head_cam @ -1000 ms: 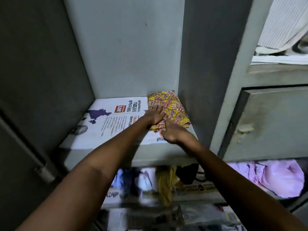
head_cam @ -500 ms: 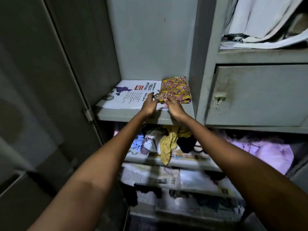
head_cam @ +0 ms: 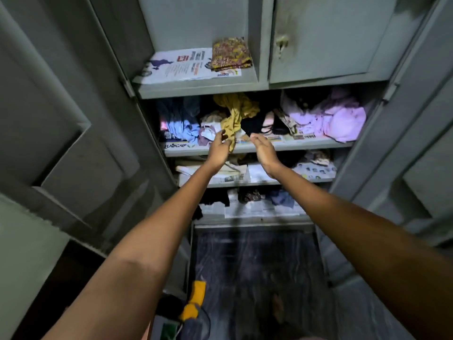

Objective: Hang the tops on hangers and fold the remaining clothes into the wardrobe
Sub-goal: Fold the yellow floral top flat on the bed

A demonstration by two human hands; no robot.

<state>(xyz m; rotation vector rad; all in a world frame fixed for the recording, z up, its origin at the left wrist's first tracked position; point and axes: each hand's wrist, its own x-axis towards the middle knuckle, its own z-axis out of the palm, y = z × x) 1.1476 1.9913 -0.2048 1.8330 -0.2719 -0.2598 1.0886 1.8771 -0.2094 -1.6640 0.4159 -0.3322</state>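
Observation:
A folded yellow and maroon patterned cloth (head_cam: 231, 54) lies alone on the newspaper-lined upper shelf (head_cam: 196, 90) of the grey steel wardrobe. One shelf down, a crumpled mustard garment (head_cam: 235, 115) hangs over the shelf's front edge. My left hand (head_cam: 219, 148) is just left of its dangling tip with loosely curled fingers; I cannot tell if it touches the garment. My right hand (head_cam: 264, 150) hovers to the right of that tip, fingers straight, holding nothing.
Pink garments (head_cam: 340, 121) and blue clothes (head_cam: 182, 126) crowd the same shelf. A shut locker door (head_cam: 321, 38) is at upper right. Lower shelves hold newspapers and dark clothes. Both wardrobe doors (head_cam: 61, 133) stand open. A yellow and grey object (head_cam: 196, 300) lies on the dark floor.
Both hands have let go of the folded patterned cloth on the upper shelf and dropped to the shelf below, near the mustard garment. The view has pulled back and tilted down.

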